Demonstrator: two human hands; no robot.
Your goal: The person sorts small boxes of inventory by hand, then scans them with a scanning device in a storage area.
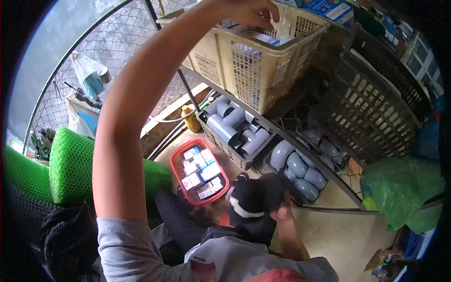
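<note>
My left arm reaches up across the view, and my left hand hangs over the rim of a tall cream plastic basket. Its fingers are bent loosely downward and apart, with nothing visible in them. Inside that basket lie white and blue boxes, partly hidden by the rim. Low at my right side, my right hand is against a dark, blurred shape with a white band by my knee; its fingers are mostly hidden. A red basket holding several small white boxes stands on the floor before me.
Grey pipe fittings fill a dark crate under the rack, with grey elbows beside it. A large dark basket leans at right, above a green plastic bag. Green mesh rolls lie left. A metal rack bar crosses diagonally.
</note>
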